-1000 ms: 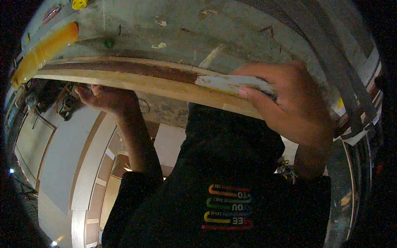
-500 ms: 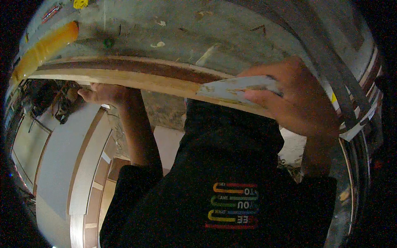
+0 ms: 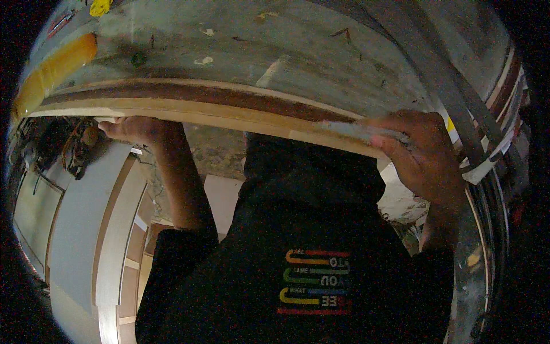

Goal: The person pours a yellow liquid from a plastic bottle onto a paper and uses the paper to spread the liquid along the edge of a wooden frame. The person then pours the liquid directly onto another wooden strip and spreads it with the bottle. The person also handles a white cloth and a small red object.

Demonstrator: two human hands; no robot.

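A long wooden strip [image 3: 229, 117] with a pale front edge and a dark brown band lies along the near side of the worktop [image 3: 229, 63]. My left hand [image 3: 137, 131] grips its near edge toward the left end; some of the fingers are hidden by the wood. My right hand [image 3: 421, 149] is closed around a pale, flat, stained scraper-like piece [image 3: 355, 131], blurred by motion. Its narrow tip rests at the strip's edge, on the right part. What exactly the piece is does not show clearly.
A yellow-orange translucent bottle-like thing [image 3: 60, 71] lies at the far left, with a yellow item [image 3: 100, 7] behind it. Grey bands [image 3: 452, 103] run down the right side. Panels [image 3: 86, 223] stand below on the left, near a dark tangle of cords [image 3: 63, 143].
My right hand has slid the pale piece rightward along the strip and slightly toward me. My left hand keeps its place on the edge. The view has shifted a little.
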